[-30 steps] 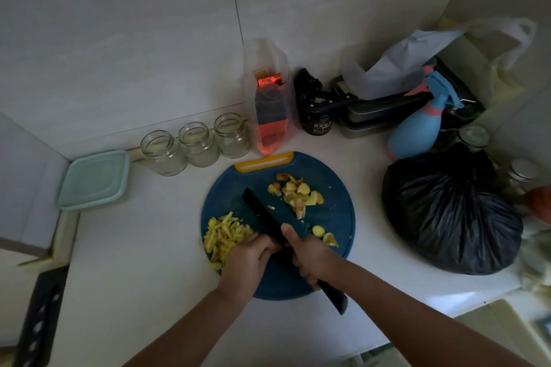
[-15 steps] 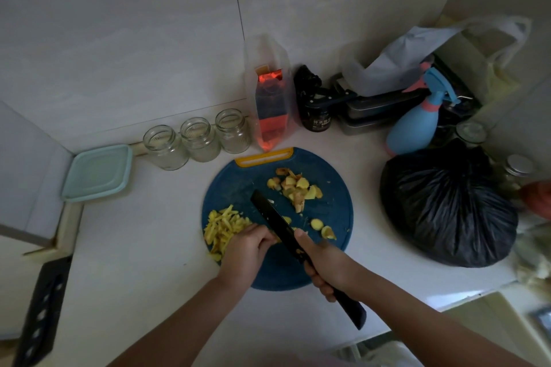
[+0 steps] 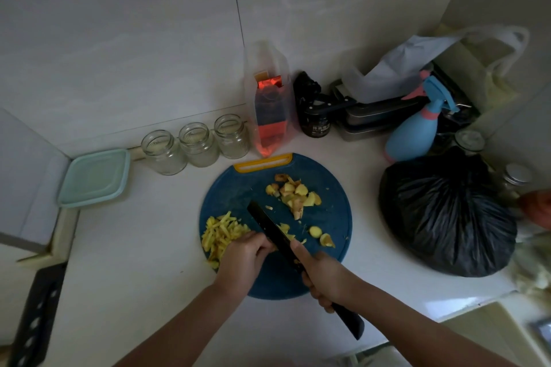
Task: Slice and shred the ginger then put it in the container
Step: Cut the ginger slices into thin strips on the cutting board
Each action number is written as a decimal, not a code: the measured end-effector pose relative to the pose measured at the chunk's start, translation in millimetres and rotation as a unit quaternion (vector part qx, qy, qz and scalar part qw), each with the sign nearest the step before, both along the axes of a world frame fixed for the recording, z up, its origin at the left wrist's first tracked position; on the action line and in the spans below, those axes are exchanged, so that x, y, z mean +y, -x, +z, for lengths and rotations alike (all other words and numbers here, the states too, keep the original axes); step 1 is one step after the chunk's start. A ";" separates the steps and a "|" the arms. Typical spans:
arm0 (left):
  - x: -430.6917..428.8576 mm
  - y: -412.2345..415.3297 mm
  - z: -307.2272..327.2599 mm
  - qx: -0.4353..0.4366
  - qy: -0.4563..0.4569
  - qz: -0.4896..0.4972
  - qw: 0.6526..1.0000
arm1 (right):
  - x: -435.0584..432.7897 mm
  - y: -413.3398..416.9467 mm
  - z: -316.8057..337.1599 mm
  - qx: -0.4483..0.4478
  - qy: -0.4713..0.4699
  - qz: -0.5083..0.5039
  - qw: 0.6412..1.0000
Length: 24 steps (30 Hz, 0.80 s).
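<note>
Far left, bench (image 3: 125, 271) edge: dark perforated object (image 3: 35, 316), blurred, kind not clear. Behind it, a pale teal lidded container (image 3: 94, 177), lid on, at the wall corner. Three empty glass jars (image 3: 198, 144) in a row along the wall, just beside the container.

Centre: round blue cutting board (image 3: 235, 191) with yellow handle at its far edge. On the board's left part, a heap of shredded ginger (image 3: 222, 231), thin yellow strips. Left hand (image 3: 244, 256) lies over the heap's near edge, fingers curled down onto the board and tucked against the left face of the knife (image 3: 268, 226); what sits under the fingers is hidden, so I cannot tell whether it grips anything. Dark blade runs diagonally, tip toward the board's middle. Right hand (image 3: 325, 277) is wrapped round the handle, index finger along the blade's spine, handle end sticking out behind. Hands close together, blade between them.

Right of the blade: ginger chunks (image 3: 293, 195) piled on the far part, two small pieces (image 3: 320, 235) nearer.

Behind the board: clear bag with an orange packet (image 3: 269, 110), dark jar (image 3: 316, 125). Right: blue spray bottle (image 3: 414, 137), black plastic bag (image 3: 447, 214).
</note>
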State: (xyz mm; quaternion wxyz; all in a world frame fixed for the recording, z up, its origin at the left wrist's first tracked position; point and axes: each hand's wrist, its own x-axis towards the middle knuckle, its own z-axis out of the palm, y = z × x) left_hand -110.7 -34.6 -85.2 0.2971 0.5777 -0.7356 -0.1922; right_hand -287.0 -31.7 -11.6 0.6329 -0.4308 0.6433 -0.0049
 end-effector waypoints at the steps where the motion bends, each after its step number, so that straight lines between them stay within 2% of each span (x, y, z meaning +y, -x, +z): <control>1: -0.4 -0.1 -0.3 0.001 -0.003 0.001 1.000 | -0.3 0.0 -1.1 0.000 -0.002 0.000 1.000; 11: 1.4 -6.1 -5.1 -0.012 -0.013 -0.002 1.000 | -4.7 -11.2 -12.0 0.012 0.012 0.032 0.999; 15: 3.4 -5.2 -3.5 -0.029 -0.017 0.000 0.999 | -0.2 -15.1 -11.4 0.048 0.110 0.090 0.989; 21: 5.7 -2.2 -1.5 -0.027 -0.014 0.025 0.999 | -7.2 -34.3 -15.8 0.060 0.187 0.126 0.972; 24: 6.6 -0.5 -1.0 -0.053 -0.021 0.031 0.998 | -13.2 -44.6 -15.7 0.057 0.218 0.150 0.963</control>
